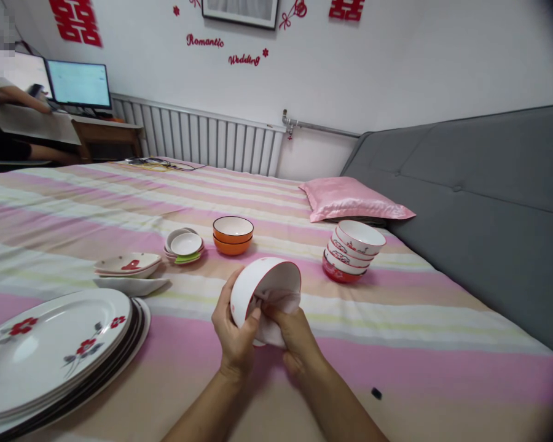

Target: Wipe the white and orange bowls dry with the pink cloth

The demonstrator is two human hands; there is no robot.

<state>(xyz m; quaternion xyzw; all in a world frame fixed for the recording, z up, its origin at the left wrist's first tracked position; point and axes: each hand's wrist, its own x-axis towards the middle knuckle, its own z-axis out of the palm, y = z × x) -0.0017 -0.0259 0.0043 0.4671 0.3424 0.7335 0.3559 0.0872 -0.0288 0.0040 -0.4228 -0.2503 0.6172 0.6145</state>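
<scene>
My left hand (234, 334) grips a white bowl (253, 285) with a red rim, tilted on its side with its mouth facing away to the right. My right hand (294, 334) is closed on a pale cloth (276, 307) pressed into the bowl's mouth and draped under it. Both hands hover above a striped pink bedspread (396, 331).
A stack of large floral plates (50, 350) lies at the near left, small dishes (129, 265) and saucers (184, 245) behind. Orange bowls (233, 235) and a stack of red-and-white bowls (352, 250) stand farther off. A pink pillow (350, 197), grey headboard (488, 202), and a person at a desk (9, 116).
</scene>
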